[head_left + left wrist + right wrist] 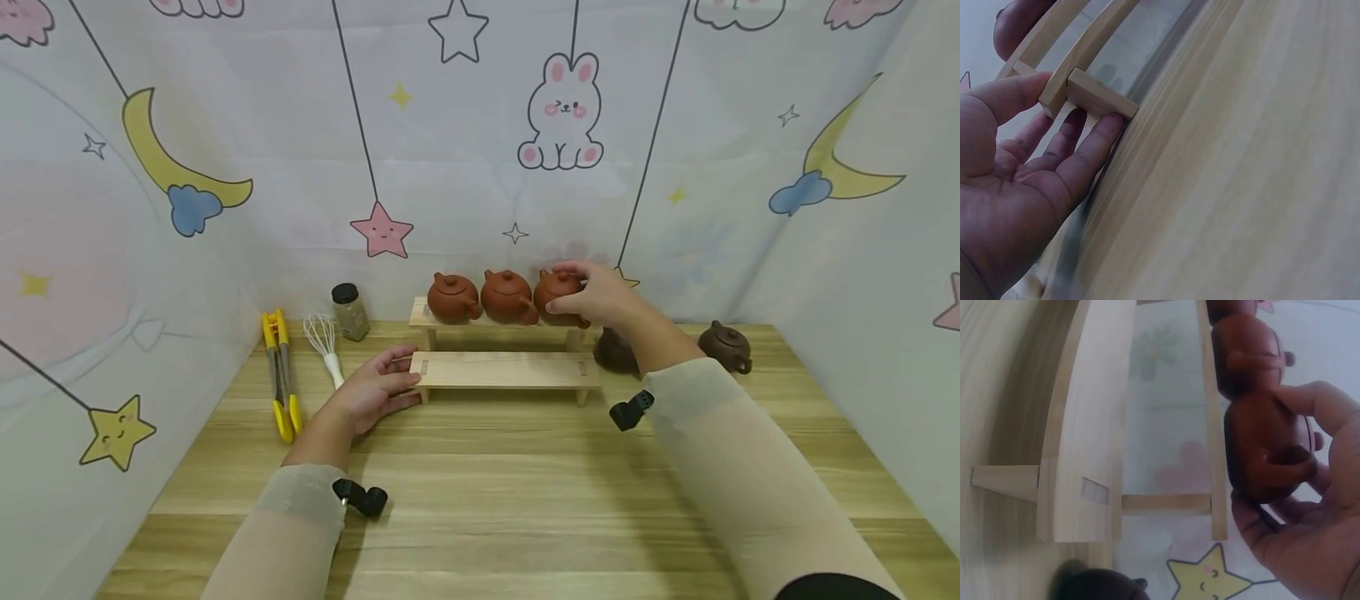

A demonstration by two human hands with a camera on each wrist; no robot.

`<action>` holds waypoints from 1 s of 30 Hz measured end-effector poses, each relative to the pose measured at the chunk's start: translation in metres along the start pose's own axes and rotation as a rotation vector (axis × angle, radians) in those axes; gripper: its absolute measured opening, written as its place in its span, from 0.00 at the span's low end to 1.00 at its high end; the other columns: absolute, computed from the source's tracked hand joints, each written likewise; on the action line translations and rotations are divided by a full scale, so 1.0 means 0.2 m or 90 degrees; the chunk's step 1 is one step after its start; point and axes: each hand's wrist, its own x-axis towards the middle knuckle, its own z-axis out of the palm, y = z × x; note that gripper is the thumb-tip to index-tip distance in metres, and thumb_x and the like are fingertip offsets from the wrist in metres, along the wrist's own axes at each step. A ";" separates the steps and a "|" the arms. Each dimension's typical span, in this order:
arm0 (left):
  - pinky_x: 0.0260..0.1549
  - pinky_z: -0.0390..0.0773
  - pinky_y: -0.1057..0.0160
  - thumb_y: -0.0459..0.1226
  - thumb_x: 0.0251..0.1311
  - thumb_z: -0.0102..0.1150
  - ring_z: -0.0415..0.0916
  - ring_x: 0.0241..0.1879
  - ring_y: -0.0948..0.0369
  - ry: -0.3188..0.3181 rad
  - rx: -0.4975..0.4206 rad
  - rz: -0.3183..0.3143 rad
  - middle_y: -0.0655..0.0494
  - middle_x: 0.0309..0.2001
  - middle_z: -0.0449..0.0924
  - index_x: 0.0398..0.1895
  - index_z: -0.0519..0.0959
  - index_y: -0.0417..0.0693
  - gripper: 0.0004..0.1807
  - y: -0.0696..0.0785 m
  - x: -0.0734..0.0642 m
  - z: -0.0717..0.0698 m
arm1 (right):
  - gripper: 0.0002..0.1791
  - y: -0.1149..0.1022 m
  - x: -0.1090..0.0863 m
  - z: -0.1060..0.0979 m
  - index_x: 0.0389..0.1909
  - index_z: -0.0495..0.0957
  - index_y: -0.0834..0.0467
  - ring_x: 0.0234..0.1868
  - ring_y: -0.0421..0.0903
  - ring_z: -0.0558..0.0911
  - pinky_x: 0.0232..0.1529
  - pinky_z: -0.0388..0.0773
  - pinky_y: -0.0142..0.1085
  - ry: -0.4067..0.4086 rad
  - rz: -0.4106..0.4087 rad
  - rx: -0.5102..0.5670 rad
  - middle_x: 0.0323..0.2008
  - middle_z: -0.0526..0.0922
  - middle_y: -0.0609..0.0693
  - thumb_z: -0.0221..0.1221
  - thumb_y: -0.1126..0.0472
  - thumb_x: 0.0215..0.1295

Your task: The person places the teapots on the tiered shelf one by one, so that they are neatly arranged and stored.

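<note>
My right hand holds the rightmost of three reddish-brown teapots, its thumb and fingers around the teapot's body. This teapot is at the right end of a wooden rack's upper board. Beside it in a row sit the middle teapot and the left teapot. At the left end of the lower board, my left hand grips the rack: its thumb lies on the board's end and its fingertips reach the short leg. Nothing stands on that lower board.
A dark brown teapot stands to the right; another dark teapot is partly hidden behind my right forearm. Left of the rack are yellow-and-grey tongs, a whisk and a black-lidded jar. A printed curtain hangs behind.
</note>
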 end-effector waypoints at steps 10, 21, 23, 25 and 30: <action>0.64 0.84 0.50 0.29 0.78 0.55 0.79 0.61 0.58 0.008 -0.002 -0.005 0.41 0.78 0.60 0.85 0.55 0.48 0.37 -0.01 0.01 0.00 | 0.42 0.02 0.01 0.01 0.80 0.68 0.48 0.65 0.60 0.79 0.52 0.86 0.46 0.001 -0.006 -0.015 0.73 0.72 0.61 0.72 0.52 0.66; 0.65 0.84 0.49 0.30 0.78 0.55 0.79 0.61 0.59 0.010 0.000 -0.001 0.40 0.79 0.60 0.85 0.54 0.47 0.37 0.00 -0.01 0.00 | 0.39 0.05 -0.09 -0.02 0.82 0.64 0.46 0.76 0.58 0.70 0.66 0.81 0.58 0.029 -0.034 -0.005 0.77 0.69 0.54 0.65 0.44 0.75; 0.66 0.83 0.49 0.30 0.78 0.55 0.78 0.62 0.58 0.011 0.000 -0.003 0.40 0.79 0.60 0.85 0.54 0.47 0.37 0.00 -0.01 0.01 | 0.38 0.06 -0.13 -0.04 0.82 0.65 0.45 0.79 0.58 0.68 0.68 0.78 0.61 0.052 -0.040 -0.015 0.79 0.68 0.51 0.62 0.41 0.76; 0.67 0.82 0.48 0.30 0.78 0.55 0.78 0.63 0.57 0.012 -0.002 -0.006 0.41 0.79 0.59 0.85 0.54 0.48 0.37 0.00 -0.01 0.01 | 0.37 0.08 -0.18 -0.05 0.80 0.66 0.45 0.78 0.58 0.69 0.68 0.78 0.62 0.078 -0.046 -0.013 0.79 0.68 0.51 0.61 0.39 0.77; 0.67 0.82 0.48 0.30 0.78 0.55 0.77 0.64 0.56 0.016 -0.006 -0.009 0.41 0.80 0.59 0.86 0.54 0.48 0.37 0.00 -0.01 0.01 | 0.36 0.16 -0.32 -0.06 0.78 0.69 0.49 0.75 0.60 0.72 0.66 0.79 0.59 0.124 -0.048 0.037 0.76 0.72 0.58 0.59 0.36 0.77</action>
